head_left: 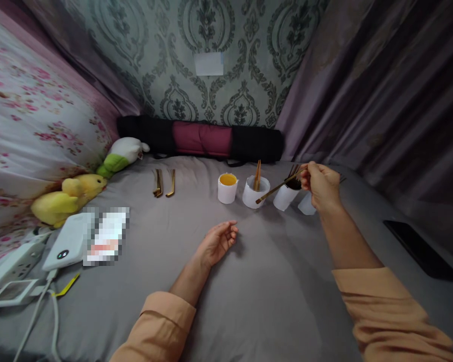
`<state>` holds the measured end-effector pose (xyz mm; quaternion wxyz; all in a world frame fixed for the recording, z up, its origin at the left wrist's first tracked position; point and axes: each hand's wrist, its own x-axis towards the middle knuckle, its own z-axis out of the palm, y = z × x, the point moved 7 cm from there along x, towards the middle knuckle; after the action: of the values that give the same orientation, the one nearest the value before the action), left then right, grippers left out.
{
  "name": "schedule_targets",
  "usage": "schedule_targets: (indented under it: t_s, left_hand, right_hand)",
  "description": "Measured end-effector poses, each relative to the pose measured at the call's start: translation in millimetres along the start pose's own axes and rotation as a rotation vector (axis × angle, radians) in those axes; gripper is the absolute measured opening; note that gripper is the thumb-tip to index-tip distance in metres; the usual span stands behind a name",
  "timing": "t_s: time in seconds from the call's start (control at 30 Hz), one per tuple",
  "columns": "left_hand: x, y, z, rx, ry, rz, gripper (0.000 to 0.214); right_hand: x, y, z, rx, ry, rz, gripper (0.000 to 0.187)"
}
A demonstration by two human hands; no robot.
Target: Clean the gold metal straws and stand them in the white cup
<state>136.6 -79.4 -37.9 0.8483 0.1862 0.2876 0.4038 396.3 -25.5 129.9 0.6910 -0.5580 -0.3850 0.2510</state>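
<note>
My right hand (pixel 320 185) pinches a thin golden stick (pixel 277 189) that slants down to the left, its tip above a white cup (pixel 255 192) holding two more golden sticks. Just under the hand stands another white cup (pixel 286 194) with a dark inside, and a further white cup (pixel 307 203) sits to its right, partly hidden by the hand. A white cup with a yellow inside (pixel 227 187) stands leftmost in the row. My left hand (pixel 218 242) rests palm up on the grey sheet (pixel 264 291), fingers loosely curled, holding nothing.
Three bent golden straws (pixel 163 182) lie on the sheet at the back left. A black and maroon roll (pixel 202 138) lies along the wall. Plush toys (pixel 66 198), a white power bank (pixel 70 241) and cables sit at the left. A dark phone (pixel 423 249) lies at the right.
</note>
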Motion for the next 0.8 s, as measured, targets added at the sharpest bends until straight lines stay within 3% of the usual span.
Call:
schedule_targets:
  t_s: [0.5, 0.8]
  left_hand:
    - [1, 1, -0.3, -0.003, 0.001, -0.002, 0.018]
    - [2, 1, -1.3, -0.011, -0.005, -0.005, 0.018]
  right_hand:
    - [17, -29, -3, -0.133, 0.136, -0.168, 0.022]
    - [25, -24, 8, -0.261, 0.109, -0.240, 0.023]
